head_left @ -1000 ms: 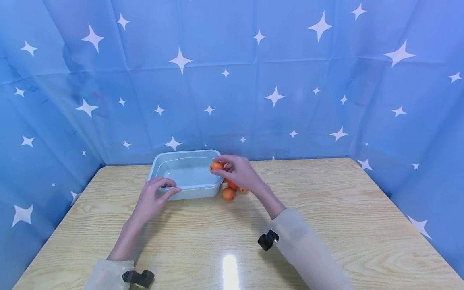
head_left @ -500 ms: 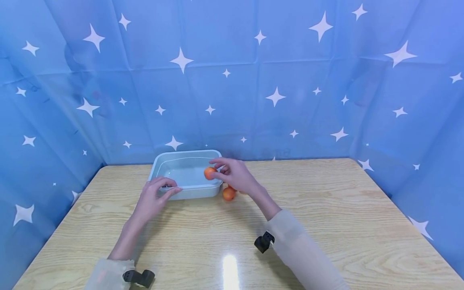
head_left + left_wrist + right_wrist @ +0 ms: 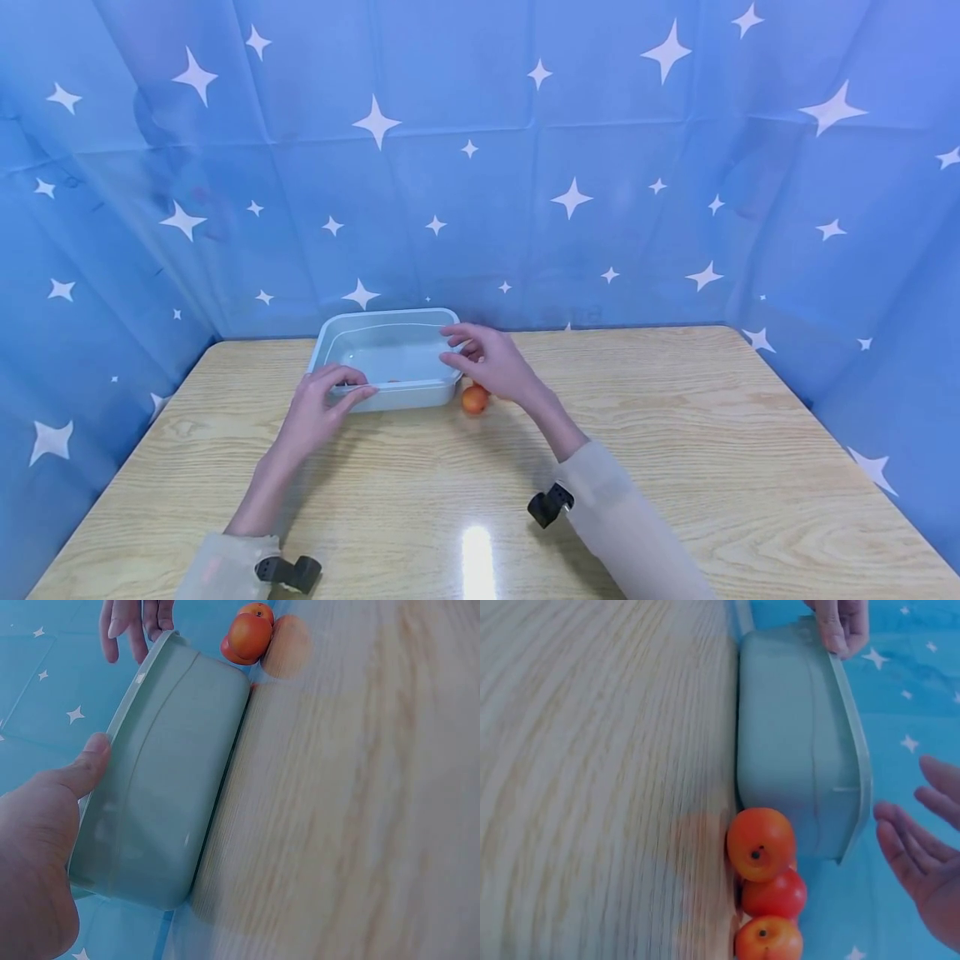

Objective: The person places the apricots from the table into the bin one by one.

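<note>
A pale blue plastic basin (image 3: 412, 395) stands near the table's back edge. At its near left corner my left hand (image 3: 322, 406) pinches the rim between thumb and fingers; the left wrist view shows the thumb (image 3: 90, 761) on the rim's outer side. My right hand (image 3: 491, 362) hovers by the basin's right rim, fingers spread and holding nothing. Beside the basin's right end lie several round orange-red fruits; one fruit (image 3: 475, 399) shows plainly in the head view, while a red fruit (image 3: 775, 894) sits between two orange ones in the right wrist view. A sliver of orange shows inside the basin, behind its front rim.
The wooden table (image 3: 405, 500) stretches in front of the basin and to both sides. A blue curtain (image 3: 480, 208) with white stars hangs close behind the table and along its sides. A black wrist camera (image 3: 550, 506) sits on each sleeve.
My right hand carried an orange fruit left over the basin and let it go inside. The hand then drew slightly back to the right. My left hand stayed on the rim.
</note>
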The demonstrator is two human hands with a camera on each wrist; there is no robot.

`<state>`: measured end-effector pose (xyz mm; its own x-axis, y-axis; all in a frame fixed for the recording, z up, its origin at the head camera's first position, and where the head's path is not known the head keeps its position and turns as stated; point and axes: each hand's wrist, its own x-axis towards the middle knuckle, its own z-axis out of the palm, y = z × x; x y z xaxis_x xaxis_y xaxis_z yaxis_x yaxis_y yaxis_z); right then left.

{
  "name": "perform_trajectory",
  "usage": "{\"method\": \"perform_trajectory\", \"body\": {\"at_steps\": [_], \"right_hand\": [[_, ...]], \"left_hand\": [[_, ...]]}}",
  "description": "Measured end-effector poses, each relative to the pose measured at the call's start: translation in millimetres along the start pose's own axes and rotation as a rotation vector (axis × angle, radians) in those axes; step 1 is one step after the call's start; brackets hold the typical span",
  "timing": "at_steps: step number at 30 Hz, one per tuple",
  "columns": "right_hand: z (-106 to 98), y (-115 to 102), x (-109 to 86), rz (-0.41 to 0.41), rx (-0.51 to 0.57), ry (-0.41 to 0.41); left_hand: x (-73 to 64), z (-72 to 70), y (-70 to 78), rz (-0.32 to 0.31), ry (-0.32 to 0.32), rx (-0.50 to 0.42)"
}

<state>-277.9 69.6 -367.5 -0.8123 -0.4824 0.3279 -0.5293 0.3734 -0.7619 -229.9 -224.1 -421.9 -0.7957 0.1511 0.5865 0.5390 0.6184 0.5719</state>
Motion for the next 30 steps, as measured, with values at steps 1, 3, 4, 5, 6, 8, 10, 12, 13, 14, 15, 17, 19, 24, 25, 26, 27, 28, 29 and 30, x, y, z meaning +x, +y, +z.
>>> {"method": "perform_trajectory", "body": {"at_steps": [1, 3, 4, 5, 6, 8, 10, 12, 13, 14, 15, 17, 19, 24, 25, 26, 27, 28, 29, 30], "right_hand": [[-1.0, 0.2, -0.8, 0.003, -0.001, 0.006], [-2.9, 1.2, -2.1, 0.005, -0.001, 0.017], [-3.9, 1.3, -2.9, 0.005, 0.001, 0.022], [-4.9, 1.6, -3.6, 0.003, 0.002, 0.025], [-5.8, 2.2, -4.2, -0.004, 0.006, 0.027], [-7.4, 3.5, -5.4, -0.018, 0.01, 0.033], [-8.9, 4.9, -6.8, -0.027, 0.015, 0.039], [-10.0, 7.1, -8.0, -0.034, 0.022, 0.042], [-10.9, 7.9, -8.6, -0.033, 0.021, 0.043], [-11.9, 8.4, -9.4, -0.033, 0.022, 0.046], [-13.0, 9.1, -10.1, -0.035, 0.021, 0.048], [-15.1, 9.9, -11.7, -0.043, 0.019, 0.053], [-17.3, 10.7, -13.2, -0.047, 0.008, 0.061], [-21.4, 13.4, -17.3, -0.032, 0.007, 0.076], [-22.3, 14.1, -18.3, -0.024, 0.008, 0.077], [-23.2, 15.0, -19.2, -0.016, 0.008, 0.078], [-24.2, 16.0, -20.2, -0.01, 0.005, 0.079], [-25.2, 17.2, -21.2, -0.005, 0.003, 0.079], [-25.9, 18.6, -22.1, 0.002, 0.002, 0.08], [-26.8, 19.9, -23.0, 0.009, 0.001, 0.081]], "left_hand": [[0.0, -0.1, 0.0, 0.0, 0.0, -0.001], [0.1, -0.4, 0.0, 0.0, -0.002, -0.003], [0.1, -0.5, 0.1, -0.001, -0.003, -0.002], [0.0, -0.5, 0.4, -0.003, -0.005, -0.002], [0.1, -0.7, 0.4, -0.006, -0.006, -0.001], [0.0, -1.0, 0.6, -0.009, -0.007, 0.004], [-0.1, -1.1, 0.9, -0.011, -0.01, 0.007], [-0.2, -1.4, 1.2, -0.015, -0.016, 0.007], [-0.4, -1.5, 1.5, -0.019, -0.02, 0.005], [-0.4, -1.4, 1.5, -0.02, -0.022, 0.003], [-0.5, -1.6, 1.7, -0.023, -0.026, 0.001], [-0.2, -1.9, 2.0, -0.025, -0.028, 0.0], [0.0, -1.7, 1.5, -0.018, -0.024, 0.0], [0.4, -0.7, 0.0, 0.004, -0.011, 0.013], [0.4, -0.6, -0.1, 0.005, -0.011, 0.015], [0.3, -0.7, -0.1, 0.003, -0.011, 0.014], [0.2, -0.8, 0.0, 0.001, -0.011, 0.013], [0.0, -0.8, 0.2, -0.001, -0.012, 0.011], [-0.1, -0.9, 0.3, -0.004, -0.013, 0.009], [-0.1, -1.0, 0.4, -0.006, -0.015, 0.007]]}}
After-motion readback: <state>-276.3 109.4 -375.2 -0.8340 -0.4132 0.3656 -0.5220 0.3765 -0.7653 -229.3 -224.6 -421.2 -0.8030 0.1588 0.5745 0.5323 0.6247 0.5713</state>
